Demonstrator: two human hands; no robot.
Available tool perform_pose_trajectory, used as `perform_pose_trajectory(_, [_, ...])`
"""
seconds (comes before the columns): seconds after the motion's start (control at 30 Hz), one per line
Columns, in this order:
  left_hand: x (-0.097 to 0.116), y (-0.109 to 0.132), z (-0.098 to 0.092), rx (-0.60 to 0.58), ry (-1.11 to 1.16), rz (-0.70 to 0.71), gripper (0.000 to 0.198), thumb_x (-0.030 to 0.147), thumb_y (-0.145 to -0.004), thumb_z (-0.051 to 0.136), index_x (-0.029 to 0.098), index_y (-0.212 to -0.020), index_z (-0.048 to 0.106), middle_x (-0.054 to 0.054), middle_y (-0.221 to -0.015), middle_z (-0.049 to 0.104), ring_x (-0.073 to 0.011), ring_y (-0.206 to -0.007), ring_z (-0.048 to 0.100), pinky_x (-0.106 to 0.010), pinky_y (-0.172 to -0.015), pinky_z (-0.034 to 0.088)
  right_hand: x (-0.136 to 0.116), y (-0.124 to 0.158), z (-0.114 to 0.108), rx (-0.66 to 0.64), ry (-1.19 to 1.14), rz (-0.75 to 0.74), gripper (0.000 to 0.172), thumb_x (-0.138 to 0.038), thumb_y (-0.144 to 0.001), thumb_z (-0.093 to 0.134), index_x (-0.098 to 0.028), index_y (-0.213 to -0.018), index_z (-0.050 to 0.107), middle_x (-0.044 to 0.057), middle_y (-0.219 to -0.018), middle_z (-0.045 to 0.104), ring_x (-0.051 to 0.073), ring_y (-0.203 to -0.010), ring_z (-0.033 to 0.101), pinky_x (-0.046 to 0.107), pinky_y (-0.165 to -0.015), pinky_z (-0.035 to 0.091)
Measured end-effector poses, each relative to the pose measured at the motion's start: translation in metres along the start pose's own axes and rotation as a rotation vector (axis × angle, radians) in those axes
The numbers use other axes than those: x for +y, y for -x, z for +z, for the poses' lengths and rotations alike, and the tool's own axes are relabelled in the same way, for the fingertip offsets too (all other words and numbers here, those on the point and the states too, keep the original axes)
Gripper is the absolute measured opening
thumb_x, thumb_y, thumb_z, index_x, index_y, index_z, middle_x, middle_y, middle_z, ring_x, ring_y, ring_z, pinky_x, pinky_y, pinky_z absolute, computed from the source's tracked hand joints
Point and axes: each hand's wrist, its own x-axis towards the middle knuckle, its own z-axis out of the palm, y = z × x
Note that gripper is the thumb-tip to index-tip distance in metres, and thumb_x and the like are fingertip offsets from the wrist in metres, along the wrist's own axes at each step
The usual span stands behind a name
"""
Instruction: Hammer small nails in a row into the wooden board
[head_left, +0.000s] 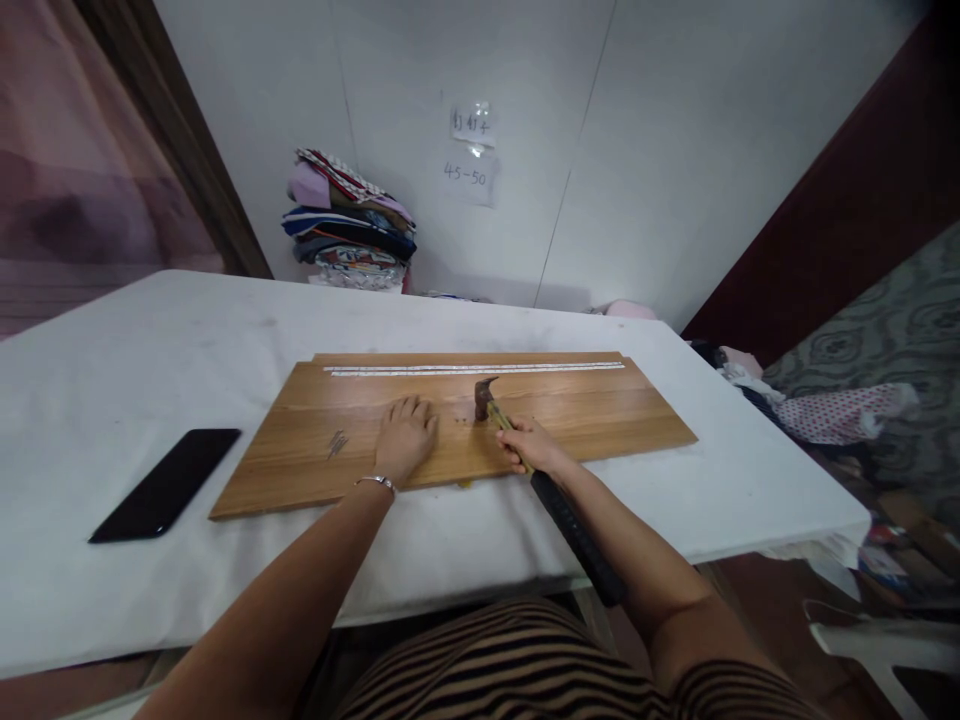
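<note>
My right hand [527, 445] is closed round the yellowish shaft of a claw hammer [484, 398], high up near its head. The hammer's black grip trails back over my right forearm, and its head is at the middle of the wooden board [600, 410]. My left hand [406, 436] lies flat on the board with its fingers out and nothing in it. Left of that hand rests a small bunch of nails [337, 443]. A few tiny dark spots show on the wood beside the hammer head; they are too small to make out.
Two thin white strips [480, 370] run along the board's far side. A black phone [166, 485] lies on the white-covered table [247, 590] at the left. Folded clothes [352, 225] are stacked behind, against a wall with paper notes [469, 178].
</note>
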Motion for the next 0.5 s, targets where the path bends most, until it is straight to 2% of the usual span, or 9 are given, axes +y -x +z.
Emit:
perform_pose_trajectory(0.23, [-0.0007, -0.0012, 0.0016, -0.001, -0.004, 0.002, 0.042, 0.033, -0.106, 0.045, 0.013, -0.131, 0.073, -0.023, -0.153, 0.068, -0.0371, -0.147, 0.059, -0.053, -0.125, 0.046, -0.0031, 0.0020, -0.0003, 0.030, 0.058, -0.020, 0.025, -0.034, -0.080, 0.072, -0.026, -0.086, 0.049, -0.013, -0.047, 0.046, 0.008, -0.038, 0.038, 0.020, -0.038, 0.030])
perform_pose_trajectory(0.5, [-0.0025, -0.0018, 0.0055, 0.020, 0.008, 0.003, 0.042, 0.032, -0.106, 0.045, 0.014, -0.130, 0.074, -0.022, -0.152, 0.069, -0.0368, -0.146, 0.060, -0.053, -0.125, 0.046, 0.0019, -0.0008, -0.0019, -0.008, 0.018, -0.036, 0.032, -0.038, -0.078, 0.077, -0.026, -0.086, 0.048, -0.013, -0.049, 0.047, 0.008, -0.040, 0.039, 0.020, -0.039, 0.031])
